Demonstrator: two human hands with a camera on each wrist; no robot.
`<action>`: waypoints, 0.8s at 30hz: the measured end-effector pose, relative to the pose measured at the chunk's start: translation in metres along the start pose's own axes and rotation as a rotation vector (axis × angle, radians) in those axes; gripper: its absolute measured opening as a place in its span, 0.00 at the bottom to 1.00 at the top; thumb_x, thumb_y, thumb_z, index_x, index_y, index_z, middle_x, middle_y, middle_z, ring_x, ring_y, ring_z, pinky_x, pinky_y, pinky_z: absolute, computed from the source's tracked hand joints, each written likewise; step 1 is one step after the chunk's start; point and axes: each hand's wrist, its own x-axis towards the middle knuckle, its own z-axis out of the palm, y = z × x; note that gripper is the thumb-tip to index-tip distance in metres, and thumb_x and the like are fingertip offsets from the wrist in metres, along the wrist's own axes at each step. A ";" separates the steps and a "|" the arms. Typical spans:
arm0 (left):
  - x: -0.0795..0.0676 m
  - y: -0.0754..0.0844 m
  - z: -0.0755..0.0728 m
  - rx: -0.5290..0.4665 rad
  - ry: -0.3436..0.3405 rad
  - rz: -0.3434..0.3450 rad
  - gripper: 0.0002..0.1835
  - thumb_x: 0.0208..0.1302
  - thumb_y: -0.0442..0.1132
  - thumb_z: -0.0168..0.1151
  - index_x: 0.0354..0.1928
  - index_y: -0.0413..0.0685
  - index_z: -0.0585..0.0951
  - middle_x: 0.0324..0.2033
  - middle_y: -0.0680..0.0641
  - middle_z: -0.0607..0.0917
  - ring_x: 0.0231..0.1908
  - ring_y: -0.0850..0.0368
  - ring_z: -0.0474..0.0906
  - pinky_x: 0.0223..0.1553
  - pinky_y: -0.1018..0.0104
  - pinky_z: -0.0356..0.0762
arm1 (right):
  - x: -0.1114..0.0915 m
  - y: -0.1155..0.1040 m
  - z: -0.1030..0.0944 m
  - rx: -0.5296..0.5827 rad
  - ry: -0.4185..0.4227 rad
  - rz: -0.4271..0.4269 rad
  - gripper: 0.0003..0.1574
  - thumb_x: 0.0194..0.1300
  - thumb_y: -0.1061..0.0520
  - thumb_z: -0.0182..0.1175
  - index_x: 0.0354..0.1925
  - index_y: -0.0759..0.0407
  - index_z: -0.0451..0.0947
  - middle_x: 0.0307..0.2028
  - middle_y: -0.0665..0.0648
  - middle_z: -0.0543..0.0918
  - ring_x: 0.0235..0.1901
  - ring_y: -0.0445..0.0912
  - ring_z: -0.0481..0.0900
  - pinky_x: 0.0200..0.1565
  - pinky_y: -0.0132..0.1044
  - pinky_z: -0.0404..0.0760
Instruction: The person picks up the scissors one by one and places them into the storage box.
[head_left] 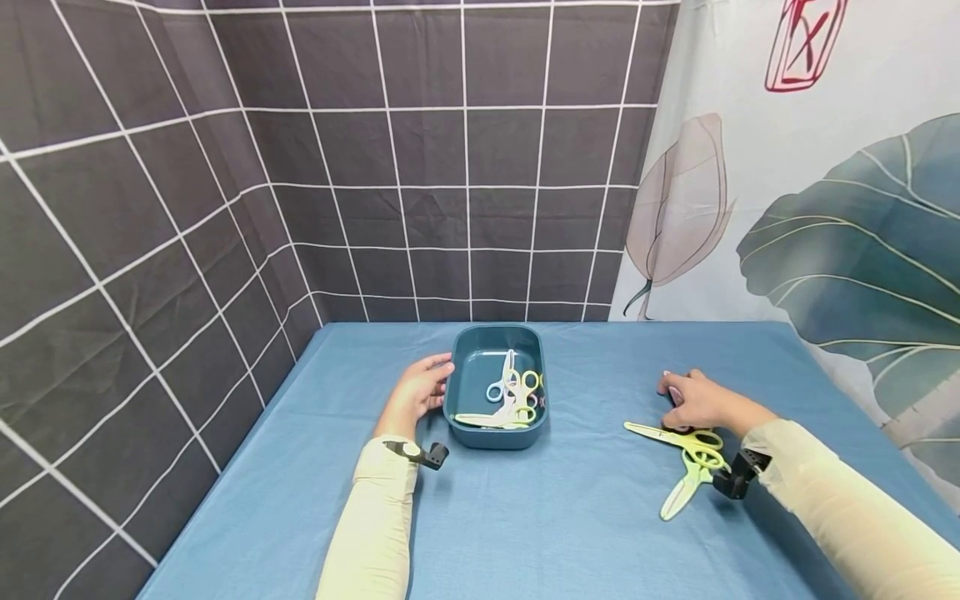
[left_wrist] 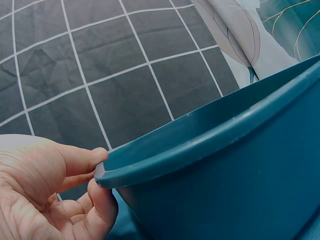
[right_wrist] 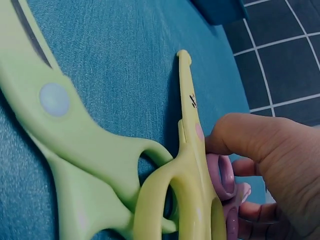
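Note:
My left hand (head_left: 416,398) pinches the left rim of a teal plastic basin (head_left: 495,438), thumb over the edge and fingers below it, as the left wrist view shows. Inside the basin lie several pairs of scissors (head_left: 495,420), white, yellow and blue-handled. Over on the right, my right hand (head_left: 701,402) has its thumb and fingers around the handles of purple scissors (right_wrist: 227,182), largely hidden from the head view. Beside that hand, yellow scissors (head_left: 663,434) lie partly across light green scissors (head_left: 681,494) on the table.
A blue cloth covers the table (head_left: 525,525). Behind it hangs a dark curtain (head_left: 420,150) with a white grid, and a white one with leaf prints (head_left: 675,208) at the right. Each wrist wears a black camera mount (head_left: 435,456).

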 end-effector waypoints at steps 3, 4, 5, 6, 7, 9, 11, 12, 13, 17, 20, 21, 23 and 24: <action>0.000 -0.001 0.000 0.005 0.006 0.001 0.22 0.73 0.39 0.61 0.68 0.49 0.76 0.32 0.48 0.79 0.24 0.63 0.72 0.24 0.72 0.77 | 0.001 0.000 -0.001 0.021 0.000 -0.001 0.32 0.54 0.53 0.67 0.56 0.63 0.73 0.38 0.66 0.70 0.35 0.55 0.68 0.30 0.42 0.70; 0.000 -0.001 0.000 0.007 0.009 0.001 0.22 0.73 0.39 0.61 0.68 0.49 0.76 0.32 0.49 0.79 0.25 0.63 0.72 0.25 0.71 0.77 | 0.001 0.001 -0.002 0.021 0.003 -0.012 0.31 0.55 0.52 0.66 0.55 0.63 0.73 0.34 0.63 0.72 0.34 0.53 0.68 0.31 0.42 0.70; 0.000 -0.001 0.000 0.009 0.011 0.002 0.22 0.73 0.39 0.61 0.68 0.49 0.76 0.32 0.49 0.79 0.25 0.63 0.72 0.25 0.71 0.77 | 0.002 0.001 -0.002 0.035 0.003 -0.018 0.30 0.55 0.53 0.66 0.54 0.64 0.72 0.30 0.60 0.73 0.31 0.52 0.70 0.30 0.41 0.71; 0.000 -0.001 0.000 0.012 0.013 0.000 0.22 0.73 0.39 0.61 0.67 0.49 0.76 0.32 0.49 0.79 0.25 0.63 0.72 0.25 0.71 0.77 | 0.002 0.001 -0.002 0.055 0.000 -0.021 0.30 0.56 0.53 0.66 0.54 0.64 0.72 0.26 0.57 0.73 0.27 0.50 0.70 0.29 0.41 0.72; 0.000 -0.001 0.000 0.015 0.014 0.000 0.22 0.73 0.40 0.61 0.67 0.49 0.76 0.33 0.49 0.79 0.25 0.62 0.72 0.26 0.71 0.77 | 0.002 0.001 -0.002 0.071 -0.002 -0.023 0.30 0.57 0.53 0.66 0.55 0.65 0.72 0.22 0.54 0.72 0.23 0.48 0.70 0.28 0.40 0.73; 0.001 -0.001 0.000 0.019 0.017 -0.004 0.22 0.74 0.40 0.61 0.67 0.50 0.76 0.34 0.49 0.79 0.26 0.62 0.73 0.26 0.71 0.77 | 0.003 0.000 -0.003 0.119 -0.014 -0.015 0.31 0.58 0.54 0.66 0.55 0.67 0.71 0.18 0.50 0.71 0.16 0.43 0.68 0.24 0.39 0.73; 0.001 -0.001 0.001 0.020 0.015 -0.004 0.22 0.74 0.40 0.61 0.67 0.49 0.76 0.34 0.49 0.79 0.25 0.62 0.72 0.26 0.71 0.77 | 0.003 -0.002 -0.004 0.157 -0.028 0.014 0.31 0.58 0.55 0.66 0.56 0.68 0.70 0.18 0.50 0.70 0.14 0.42 0.67 0.22 0.38 0.72; 0.001 -0.001 0.001 0.019 0.016 -0.005 0.22 0.74 0.40 0.61 0.67 0.49 0.76 0.34 0.49 0.79 0.25 0.62 0.73 0.26 0.71 0.77 | 0.003 -0.003 -0.005 0.167 -0.033 0.026 0.31 0.58 0.54 0.67 0.55 0.68 0.70 0.18 0.50 0.70 0.14 0.42 0.67 0.22 0.37 0.72; 0.001 -0.001 0.000 0.020 0.017 -0.005 0.22 0.74 0.40 0.61 0.67 0.49 0.76 0.34 0.49 0.79 0.25 0.62 0.73 0.26 0.71 0.77 | 0.003 -0.004 -0.006 0.170 -0.037 0.036 0.31 0.58 0.54 0.67 0.55 0.67 0.71 0.18 0.50 0.70 0.14 0.42 0.67 0.22 0.37 0.71; 0.002 -0.002 -0.001 0.017 0.022 -0.008 0.22 0.74 0.40 0.61 0.67 0.50 0.77 0.34 0.48 0.79 0.26 0.62 0.73 0.26 0.71 0.77 | 0.005 -0.008 -0.007 0.158 -0.046 0.054 0.30 0.58 0.51 0.68 0.54 0.65 0.72 0.19 0.52 0.75 0.14 0.42 0.69 0.23 0.38 0.73; 0.002 -0.003 -0.001 0.012 0.018 -0.003 0.22 0.74 0.40 0.61 0.67 0.50 0.77 0.34 0.48 0.79 0.26 0.62 0.73 0.26 0.70 0.77 | 0.007 -0.012 -0.007 0.159 -0.044 0.052 0.32 0.59 0.50 0.68 0.56 0.65 0.72 0.21 0.53 0.77 0.13 0.42 0.68 0.23 0.38 0.72; 0.002 -0.003 0.000 0.009 0.015 -0.001 0.22 0.74 0.40 0.61 0.67 0.49 0.76 0.34 0.48 0.79 0.25 0.62 0.73 0.26 0.70 0.77 | 0.008 -0.013 -0.007 0.157 -0.039 0.049 0.33 0.59 0.50 0.68 0.56 0.65 0.72 0.23 0.54 0.77 0.14 0.42 0.68 0.23 0.39 0.72; 0.002 -0.003 0.000 0.006 0.010 0.002 0.22 0.74 0.39 0.61 0.67 0.48 0.76 0.33 0.48 0.79 0.25 0.62 0.73 0.26 0.70 0.77 | 0.010 -0.016 -0.008 0.151 -0.025 0.040 0.33 0.58 0.50 0.67 0.57 0.65 0.72 0.24 0.54 0.77 0.14 0.42 0.68 0.23 0.39 0.71; 0.002 -0.003 0.000 0.005 0.009 0.004 0.22 0.74 0.39 0.61 0.67 0.48 0.76 0.33 0.48 0.79 0.25 0.62 0.73 0.25 0.70 0.77 | 0.011 -0.019 -0.009 0.146 -0.018 0.029 0.33 0.58 0.50 0.67 0.57 0.65 0.72 0.25 0.54 0.76 0.15 0.42 0.69 0.23 0.39 0.71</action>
